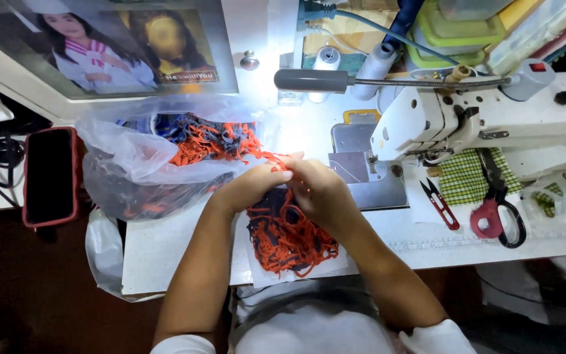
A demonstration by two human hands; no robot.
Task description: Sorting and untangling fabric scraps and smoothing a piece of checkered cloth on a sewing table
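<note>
My left hand (253,185) and my right hand (319,190) meet fingertip to fingertip over a tangled pile of orange and navy straps (288,237) on the white table (165,242). Both hands pinch one orange strap (276,157) that trails back to the clear plastic bag (132,164) on the left, which holds more of the same straps. The pile lies on a white sheet near the table's front edge. My fingers hide the part of the strap they grip.
A white sewing machine (440,118) with its metal needle plate (368,174) stands right of my hands. Red thread snips (441,204) and red-handled scissors (496,210) lie beside it on checked green cloth (463,176). A phone in a red case (50,176) rests far left.
</note>
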